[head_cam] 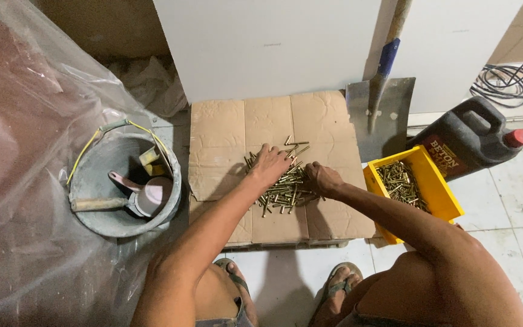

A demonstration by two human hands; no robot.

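Nearest, two sandalled feet (286, 284) rest on pale floor tiles. Beyond them, on a flattened brown cardboard sheet (225, 130), the left hand (269, 165) lies spread flat over a heap of brass-coloured metal screws (286, 188); the right hand (321, 178) curls loosely into the heap's right edge, whether gripping any, I cannot tell. Right of it sits a yellow plastic bin (437, 191) holding more screws.

The one camera sat on my head and looked steeply down and forward over my knees as I squatted. It was close enough to show my left hand (269, 165) and right hand (321, 178) mid-frame on the flattened cardboard (225, 139) (my sandalled feet at the bottom edge), facing the white wall panel (267, 42).
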